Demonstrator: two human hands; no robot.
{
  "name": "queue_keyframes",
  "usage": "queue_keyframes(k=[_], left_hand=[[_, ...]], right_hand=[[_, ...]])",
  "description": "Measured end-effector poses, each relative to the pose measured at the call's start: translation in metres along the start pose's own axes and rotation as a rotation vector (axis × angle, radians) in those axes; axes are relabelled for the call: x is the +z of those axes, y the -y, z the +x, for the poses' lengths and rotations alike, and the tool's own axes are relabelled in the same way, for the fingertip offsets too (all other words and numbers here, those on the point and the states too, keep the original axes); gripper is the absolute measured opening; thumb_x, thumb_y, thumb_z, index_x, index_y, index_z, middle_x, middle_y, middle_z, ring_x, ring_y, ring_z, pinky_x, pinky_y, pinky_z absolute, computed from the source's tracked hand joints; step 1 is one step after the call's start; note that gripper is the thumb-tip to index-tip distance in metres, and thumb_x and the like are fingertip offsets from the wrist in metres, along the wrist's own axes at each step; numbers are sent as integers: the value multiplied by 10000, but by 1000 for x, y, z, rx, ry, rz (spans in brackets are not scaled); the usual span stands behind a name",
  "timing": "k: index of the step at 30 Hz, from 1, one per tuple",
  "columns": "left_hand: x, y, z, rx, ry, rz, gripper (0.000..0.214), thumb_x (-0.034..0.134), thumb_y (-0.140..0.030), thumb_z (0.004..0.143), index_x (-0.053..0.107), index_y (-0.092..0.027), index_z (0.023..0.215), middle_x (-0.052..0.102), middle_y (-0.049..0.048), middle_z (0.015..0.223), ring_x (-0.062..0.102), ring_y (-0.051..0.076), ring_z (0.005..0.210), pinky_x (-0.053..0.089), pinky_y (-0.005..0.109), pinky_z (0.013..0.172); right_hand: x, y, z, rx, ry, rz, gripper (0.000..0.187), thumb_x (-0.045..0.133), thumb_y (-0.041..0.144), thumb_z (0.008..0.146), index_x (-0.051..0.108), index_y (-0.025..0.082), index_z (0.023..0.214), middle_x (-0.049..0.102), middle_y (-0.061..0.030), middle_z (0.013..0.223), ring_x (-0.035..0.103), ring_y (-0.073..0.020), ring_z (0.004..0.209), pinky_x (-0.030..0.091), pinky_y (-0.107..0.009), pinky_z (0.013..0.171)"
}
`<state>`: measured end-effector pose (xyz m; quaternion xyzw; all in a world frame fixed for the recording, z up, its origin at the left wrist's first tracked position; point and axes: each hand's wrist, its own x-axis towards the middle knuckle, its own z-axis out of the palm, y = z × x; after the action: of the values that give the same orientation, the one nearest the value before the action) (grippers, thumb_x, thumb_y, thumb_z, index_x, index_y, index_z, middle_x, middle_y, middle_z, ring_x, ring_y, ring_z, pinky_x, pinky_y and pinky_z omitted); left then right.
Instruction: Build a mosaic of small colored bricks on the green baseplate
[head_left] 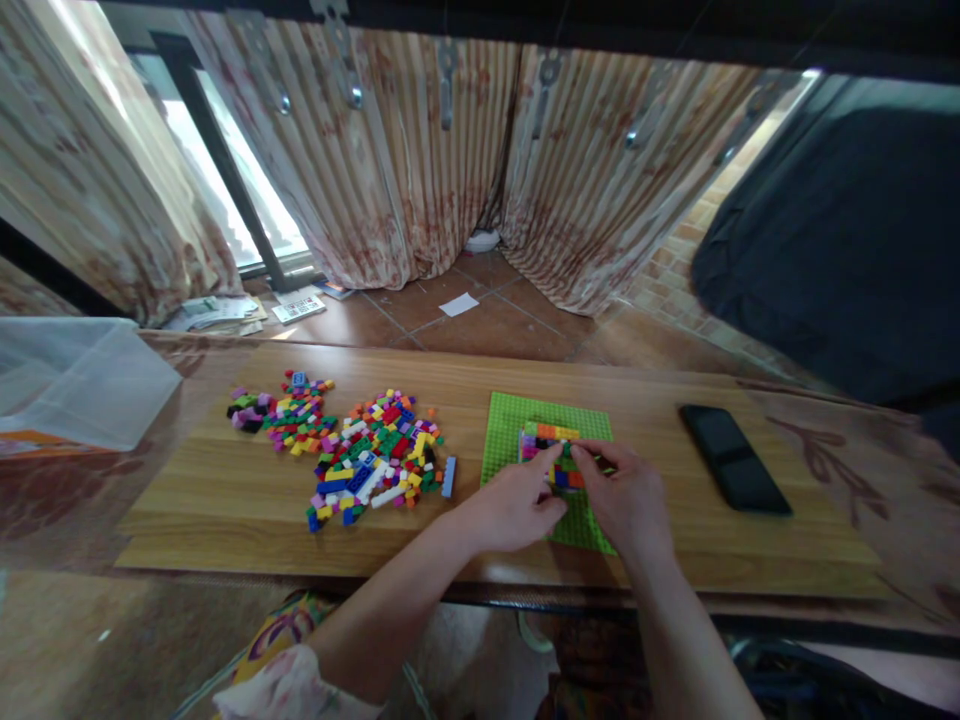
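Note:
A green studded baseplate (pixel 499 425) lies on the wooden board, with a multicoloured block of toy bricks (pixel 568 434) built up on it. My left hand (pixel 510 507) reaches in from the left, its index finger stretched onto the top of the bricks and its thumb apart; I see nothing held in it. From the right, the fingertips of my right hand (pixel 628 492) close on a small dark green brick (pixel 567 451) at the top of the build. Both hands cover part of the build and the plate.
Left of the plate, loose bricks (pixel 386 440) lie in two heaps, with a long light-blue brick (pixel 448 477) at their edge. A black phone (pixel 735 460) lies at the right of the wooden board (pixel 262 520). At far left stands a translucent plastic box (pixel 82 380).

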<state>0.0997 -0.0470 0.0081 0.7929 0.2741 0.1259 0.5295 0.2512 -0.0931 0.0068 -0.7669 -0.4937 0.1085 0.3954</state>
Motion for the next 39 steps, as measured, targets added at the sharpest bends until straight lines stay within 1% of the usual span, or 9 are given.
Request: queue_keyframes(k=[4, 8, 10, 12, 16, 19, 26, 31, 39], left_hand=[[3, -4, -1, -3, -36, 92, 751, 477, -203, 809, 184, -69, 1488, 680, 37, 679, 616, 194, 630, 447, 286, 621], [4, -5, -2, 23, -51, 130, 712, 477, -217, 820, 220, -101, 1474, 679, 34, 678, 623, 208, 649, 448, 297, 638], [4, -5, -2, 28, -61, 148, 713, 476, -223, 826, 209, -105, 1476, 678, 34, 685, 623, 209, 652, 445, 298, 640], [4, -5, -2, 23, -63, 166, 723, 475, -225, 827, 191, -98, 1481, 678, 37, 693, 624, 211, 661, 442, 300, 642], [4, -6, -2, 14, -44, 194, 728, 460, -232, 834, 170, -70, 1482, 670, 38, 678, 620, 217, 663, 442, 308, 645], [4, -7, -2, 16, -38, 205, 725, 454, -242, 838, 167, -69, 1482, 669, 41, 680, 618, 222, 661, 445, 314, 644], [7, -3, -1, 7, -46, 248, 766, 453, -248, 845, 103, -47, 1496, 695, 78, 767, 639, 240, 757, 467, 340, 716], [7, -2, -1, -27, -50, 311, 783, 456, -263, 845, 87, -44, 1500, 701, 112, 832, 645, 264, 818, 479, 368, 736], [7, -1, -2, -31, -67, 373, 753, 445, -273, 847, 123, -49, 1490, 696, 155, 935, 647, 277, 861, 493, 378, 740]], right_hand=[[-1, 3, 0, 42, 23, 28, 334, 554, 453, 806, 739, 176, 825, 729, -86, 844, 634, -204, 722, 471, -333, 683], [-1, 6, 2, 100, 24, 58, 298, 624, 447, 755, 747, 182, 814, 733, -72, 815, 631, -197, 682, 472, -330, 673], [0, 5, 3, 140, 24, 106, 290, 644, 438, 738, 750, 180, 817, 734, -72, 804, 637, -200, 686, 474, -330, 669], [3, 2, 3, 197, 25, 191, 301, 670, 443, 711, 752, 174, 818, 735, -72, 783, 643, -203, 684, 482, -328, 661], [10, -5, 4, 327, 0, 436, 339, 746, 445, 614, 747, 158, 794, 736, -75, 768, 647, -195, 672, 509, -318, 649], [15, -7, 4, 381, -30, 565, 335, 784, 417, 562, 743, 158, 770, 735, -68, 755, 649, -187, 676, 523, -313, 658], [19, -4, 3, 408, -60, 691, 311, 816, 383, 520, 741, 165, 728, 728, -52, 717, 642, -166, 633, 530, -290, 615], [23, -6, 1, 448, -30, 760, 308, 825, 369, 533, 742, 175, 757, 729, -34, 741, 635, -143, 646, 519, -264, 623], [29, -8, -2, 400, -74, 716, 294, 812, 379, 566, 743, 168, 760, 734, -46, 747, 643, -157, 668, 516, -282, 648]])
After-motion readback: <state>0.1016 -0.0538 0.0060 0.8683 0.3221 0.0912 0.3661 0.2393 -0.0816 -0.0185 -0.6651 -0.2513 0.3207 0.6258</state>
